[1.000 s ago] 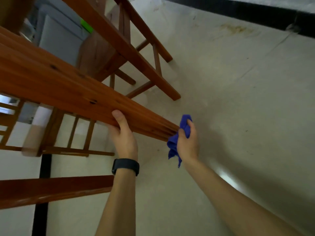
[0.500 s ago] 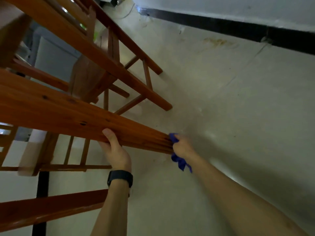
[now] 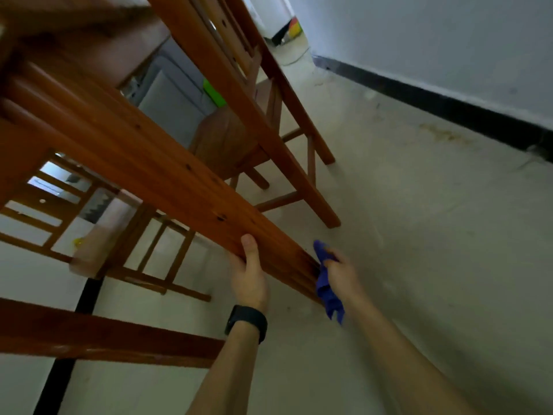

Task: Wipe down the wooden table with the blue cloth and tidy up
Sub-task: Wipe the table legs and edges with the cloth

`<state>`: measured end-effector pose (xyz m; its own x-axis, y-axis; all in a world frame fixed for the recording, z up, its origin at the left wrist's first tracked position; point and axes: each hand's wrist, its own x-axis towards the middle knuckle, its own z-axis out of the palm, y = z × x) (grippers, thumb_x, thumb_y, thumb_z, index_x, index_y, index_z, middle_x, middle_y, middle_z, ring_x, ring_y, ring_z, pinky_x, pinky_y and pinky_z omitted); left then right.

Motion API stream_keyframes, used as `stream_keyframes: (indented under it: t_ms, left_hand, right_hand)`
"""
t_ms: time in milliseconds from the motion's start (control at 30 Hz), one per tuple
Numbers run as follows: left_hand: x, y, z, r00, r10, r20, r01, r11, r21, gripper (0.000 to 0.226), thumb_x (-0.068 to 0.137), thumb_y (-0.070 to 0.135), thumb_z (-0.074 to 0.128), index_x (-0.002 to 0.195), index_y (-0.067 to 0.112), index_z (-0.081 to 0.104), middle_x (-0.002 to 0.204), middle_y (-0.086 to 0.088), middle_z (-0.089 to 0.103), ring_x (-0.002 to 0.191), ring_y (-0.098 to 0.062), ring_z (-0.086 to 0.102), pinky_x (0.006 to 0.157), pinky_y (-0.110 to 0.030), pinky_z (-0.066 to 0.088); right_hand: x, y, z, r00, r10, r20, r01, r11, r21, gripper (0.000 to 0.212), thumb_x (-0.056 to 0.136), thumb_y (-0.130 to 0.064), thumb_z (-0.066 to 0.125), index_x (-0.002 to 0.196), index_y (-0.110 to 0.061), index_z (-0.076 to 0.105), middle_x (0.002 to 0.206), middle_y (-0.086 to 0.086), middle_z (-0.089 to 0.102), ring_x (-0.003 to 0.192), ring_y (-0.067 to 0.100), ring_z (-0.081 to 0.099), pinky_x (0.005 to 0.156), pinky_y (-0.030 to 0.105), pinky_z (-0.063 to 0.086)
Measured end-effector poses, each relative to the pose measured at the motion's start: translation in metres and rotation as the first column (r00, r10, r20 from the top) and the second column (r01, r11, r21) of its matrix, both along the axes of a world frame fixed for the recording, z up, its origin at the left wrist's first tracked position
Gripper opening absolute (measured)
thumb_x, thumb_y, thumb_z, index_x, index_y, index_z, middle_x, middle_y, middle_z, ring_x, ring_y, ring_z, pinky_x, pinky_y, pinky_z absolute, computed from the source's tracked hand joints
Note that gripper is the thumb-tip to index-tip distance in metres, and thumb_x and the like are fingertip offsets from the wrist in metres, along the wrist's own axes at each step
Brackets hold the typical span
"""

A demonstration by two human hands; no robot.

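Two forearms are seen reaching forward from the bottom of the head view, with a black wristband worn on the left. A separate wooden rail is shown crossing the lower left.

The left hand is clamped on the ribbed edge of the wooden table. Its thumb is laid up the face of the wood and its fingers are hidden behind it. Just to its right, the blue cloth is bunched in the curled fingers of the right hand. The cloth is held against the near end of that edge, and a loose tail is left hanging below the fist.

The long axis of the edge is shown running from the cloth up and away to the left. Any stroke along it is therefore judged to lead away from the right hand and straight past the left. The left hand is the nearer of the two to the unwiped length and stands in the cloth's path, so it would probably have to be shifted first. Only the very end of the edge is covered by the cloth, and the wiping is judged far from finished.

Beyond the table, a runged chair frame and a wooden chair are pictured on the pale floor. A grey-white cabinet and a green object are glimpsed behind them. Farthest off, the black skirting is seen at the foot of the wall.
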<state>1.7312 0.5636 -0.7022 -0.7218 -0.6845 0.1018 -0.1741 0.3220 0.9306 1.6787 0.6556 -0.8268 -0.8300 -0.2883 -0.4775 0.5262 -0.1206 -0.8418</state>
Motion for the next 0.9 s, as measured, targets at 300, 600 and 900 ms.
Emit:
stream_keyframes:
  t_ms: [300, 600, 900]
  left_hand:
    - [0.004, 0.004, 0.010, 0.997, -0.081, -0.007, 0.082, 0.995, 0.060, 0.030, 0.089, 0.059, 0.041, 0.119, 0.055, 0.036, 0.103, 0.033, 0.060, 0.095, 0.005, 0.058, 0.087, -0.021, 0.046]
    - [0.011, -0.006, 0.021, 0.995, -0.094, 0.023, 0.093, 0.995, 0.032, 0.044, 0.088, 0.059, 0.052, 0.130, 0.050, 0.041, 0.123, 0.031, 0.055, 0.111, -0.002, 0.058, 0.090, -0.021, 0.045]
    - [0.039, -0.018, 0.046, 0.975, -0.119, -0.187, 0.070, 0.966, -0.251, 0.070, 0.099, 0.026, 0.055, 0.146, 0.059, 0.015, 0.141, 0.034, 0.038, 0.125, 0.016, 0.042, 0.094, -0.005, 0.041]
  right_hand:
    - [0.027, -0.030, 0.055, 0.798, -0.096, -0.595, 0.107, 0.994, -0.017, 0.036, 0.105, -0.034, 0.039, 0.138, -0.046, 0.044, 0.121, -0.025, 0.046, 0.105, -0.003, 0.053, 0.096, 0.025, 0.049]
    - [0.008, -0.001, 0.115, 0.844, 0.078, -0.530, -0.054, 0.997, 0.061, 0.034, 0.104, -0.027, 0.044, 0.132, -0.045, 0.047, 0.123, -0.018, 0.050, 0.096, -0.013, 0.049, 0.086, 0.015, 0.041]
    - [0.015, -0.023, 0.162, 0.467, 0.075, -0.881, 0.028, 0.995, 0.099, 0.048, 0.105, -0.031, 0.037, 0.141, -0.057, 0.020, 0.125, -0.038, 0.033, 0.111, -0.014, 0.044, 0.089, 0.006, 0.040]
